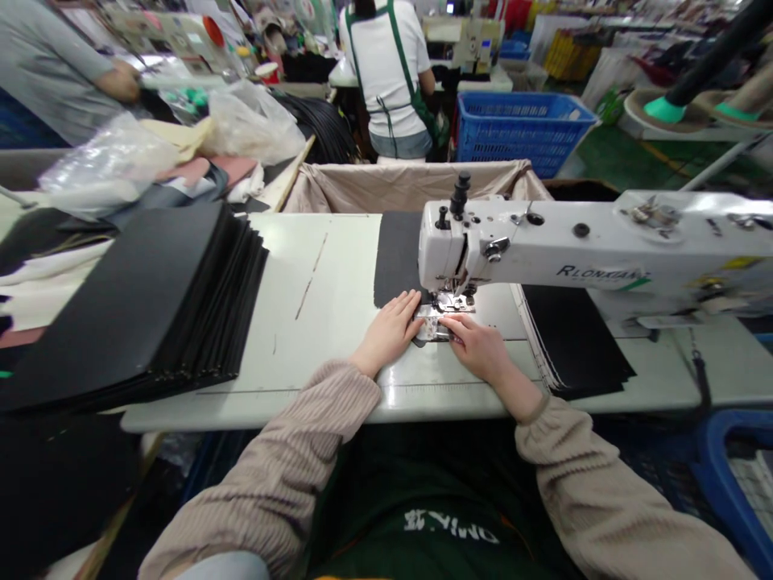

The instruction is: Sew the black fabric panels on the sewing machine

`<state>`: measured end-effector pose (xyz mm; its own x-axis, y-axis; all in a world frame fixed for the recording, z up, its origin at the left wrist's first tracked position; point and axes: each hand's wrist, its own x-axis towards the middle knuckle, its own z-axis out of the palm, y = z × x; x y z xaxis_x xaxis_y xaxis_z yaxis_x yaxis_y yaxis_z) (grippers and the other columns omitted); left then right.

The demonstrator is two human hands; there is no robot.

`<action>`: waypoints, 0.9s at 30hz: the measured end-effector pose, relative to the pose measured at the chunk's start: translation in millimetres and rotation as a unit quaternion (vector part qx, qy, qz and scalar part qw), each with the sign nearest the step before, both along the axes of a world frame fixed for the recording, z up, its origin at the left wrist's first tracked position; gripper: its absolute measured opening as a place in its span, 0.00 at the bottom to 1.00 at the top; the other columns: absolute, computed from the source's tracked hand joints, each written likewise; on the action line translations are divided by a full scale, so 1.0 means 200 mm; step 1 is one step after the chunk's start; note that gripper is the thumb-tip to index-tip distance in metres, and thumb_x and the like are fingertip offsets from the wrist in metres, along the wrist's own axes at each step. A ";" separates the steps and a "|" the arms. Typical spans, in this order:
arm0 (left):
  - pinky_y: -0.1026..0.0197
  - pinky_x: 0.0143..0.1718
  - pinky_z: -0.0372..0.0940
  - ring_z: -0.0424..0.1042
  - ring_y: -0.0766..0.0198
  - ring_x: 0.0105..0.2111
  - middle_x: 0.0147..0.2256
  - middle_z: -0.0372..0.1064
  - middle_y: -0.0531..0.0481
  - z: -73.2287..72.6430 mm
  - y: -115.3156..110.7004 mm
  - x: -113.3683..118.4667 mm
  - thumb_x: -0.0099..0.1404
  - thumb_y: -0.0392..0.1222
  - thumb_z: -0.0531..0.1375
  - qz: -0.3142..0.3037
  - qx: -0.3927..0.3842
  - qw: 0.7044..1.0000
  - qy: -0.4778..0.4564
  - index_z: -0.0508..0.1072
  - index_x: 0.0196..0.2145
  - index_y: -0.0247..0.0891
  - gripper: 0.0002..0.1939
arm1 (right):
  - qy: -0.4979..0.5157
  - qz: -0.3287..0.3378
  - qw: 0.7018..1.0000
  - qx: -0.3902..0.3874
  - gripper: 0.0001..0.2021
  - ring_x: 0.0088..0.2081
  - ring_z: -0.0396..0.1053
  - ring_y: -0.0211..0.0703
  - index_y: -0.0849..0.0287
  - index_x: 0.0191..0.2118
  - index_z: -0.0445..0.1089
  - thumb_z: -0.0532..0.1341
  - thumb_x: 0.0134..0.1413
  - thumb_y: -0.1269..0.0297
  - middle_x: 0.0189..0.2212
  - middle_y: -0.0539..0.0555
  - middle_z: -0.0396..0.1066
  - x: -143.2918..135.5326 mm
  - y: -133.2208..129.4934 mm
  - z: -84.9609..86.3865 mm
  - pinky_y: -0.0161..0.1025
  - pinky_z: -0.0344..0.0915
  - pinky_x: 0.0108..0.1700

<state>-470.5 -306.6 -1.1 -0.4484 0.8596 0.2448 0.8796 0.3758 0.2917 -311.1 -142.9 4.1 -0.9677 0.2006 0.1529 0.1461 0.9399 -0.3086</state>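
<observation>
A black flat panel (395,258) lies on the sewing table, partly under the head of the white sewing machine (440,246). My left hand (392,329) rests flat at the panel's near edge, fingers stretched toward the presser foot (457,301). Just right of it, my right hand (480,346) has its fingers drawn together at the metal plate in front of the needle area. What those fingertips hold, if anything, is too small to make out. The lit needle area lies just beyond both hands.
A tall stack of black panels (121,290) stands at the left; more black panels (573,338) lie under the machine arm. Behind the table hangs a beige cloth-lined bin (362,187). Beyond are a blue basket (513,133) and a co-worker in a white shirt (390,72).
</observation>
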 end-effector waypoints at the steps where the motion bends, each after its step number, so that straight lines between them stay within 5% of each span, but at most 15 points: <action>1: 0.53 0.61 0.55 0.60 0.54 0.61 0.60 0.62 0.40 0.01 0.00 0.00 0.75 0.52 0.45 0.025 0.003 1.000 0.013 0.55 0.67 0.36 0.28 | 0.010 0.002 1.000 -0.014 0.21 0.46 0.72 0.46 0.51 0.59 0.66 0.55 0.61 0.66 0.57 0.53 0.68 0.01 0.00 0.01 0.39 0.67 0.41; 6: 0.49 0.44 0.63 0.69 0.49 0.42 0.38 0.69 0.40 0.09 -0.19 0.06 0.73 0.55 0.47 0.216 -0.022 0.974 0.066 0.64 0.63 0.42 0.27 | 0.169 -0.017 0.963 -0.210 0.14 0.44 0.71 0.45 0.56 0.48 0.73 0.54 0.63 0.60 0.47 0.56 0.74 0.06 0.00 0.07 0.39 0.67 0.41; 8: 0.48 0.43 0.63 0.67 0.48 0.41 0.38 0.67 0.40 0.08 -0.36 0.14 0.72 0.54 0.50 0.253 -0.029 0.965 0.066 0.69 0.59 0.45 0.24 | 0.243 -0.100 0.899 -0.349 0.16 0.31 0.70 0.40 0.57 0.43 0.74 0.54 0.63 0.53 0.40 0.56 0.76 0.06 -0.01 0.11 0.37 0.65 0.31; 11: 0.44 0.47 0.62 0.66 0.46 0.48 0.47 0.66 0.39 0.06 -0.66 0.26 0.72 0.50 0.51 0.291 -0.012 0.955 0.055 0.71 0.57 0.49 0.20 | 0.265 -0.183 0.765 -0.558 0.21 0.15 0.50 0.28 0.59 0.38 0.73 0.59 0.56 0.43 0.33 0.54 0.76 0.03 -0.06 0.18 0.34 0.49 0.17; 13: 0.41 0.55 0.59 0.63 0.45 0.55 0.55 0.64 0.40 0.04 -0.84 0.32 0.72 0.47 0.51 0.264 -0.006 0.964 0.028 0.71 0.56 0.48 0.19 | 0.247 -0.181 0.703 -0.642 0.22 0.14 0.43 0.25 0.60 0.35 0.73 0.64 0.50 0.43 0.31 0.54 0.75 -0.01 -0.10 0.22 0.33 0.42 0.15; 17: 0.39 0.65 0.47 0.55 0.51 0.65 0.63 0.59 0.48 0.04 -1.06 0.36 0.72 0.43 0.49 0.141 -0.024 0.989 -0.048 0.70 0.56 0.48 0.18 | 0.262 -0.180 0.655 -0.686 0.19 0.14 0.42 0.24 0.62 0.32 0.73 0.69 0.45 0.49 0.26 0.52 0.74 -0.07 -0.16 0.25 0.32 0.40 0.15; 22: 0.37 0.66 0.46 0.55 0.54 0.66 0.63 0.59 0.49 0.09 -1.07 0.30 0.71 0.41 0.49 0.076 -0.042 0.993 -0.083 0.71 0.54 0.48 0.18 | 0.280 -0.167 0.606 -0.726 0.16 0.14 0.42 0.24 0.60 0.30 0.70 0.69 0.46 0.52 0.24 0.50 0.73 -0.09 -0.18 0.25 0.31 0.41 0.14; 27: 0.37 0.65 0.46 0.58 0.53 0.64 0.60 0.63 0.47 0.15 -0.90 0.25 0.70 0.41 0.51 0.025 -0.049 0.993 -0.101 0.73 0.50 0.44 0.16 | 0.244 -0.148 0.574 -0.768 0.12 0.14 0.39 0.25 0.59 0.29 0.68 0.65 0.53 0.55 0.23 0.47 0.70 -0.10 -0.18 0.28 0.30 0.42 0.14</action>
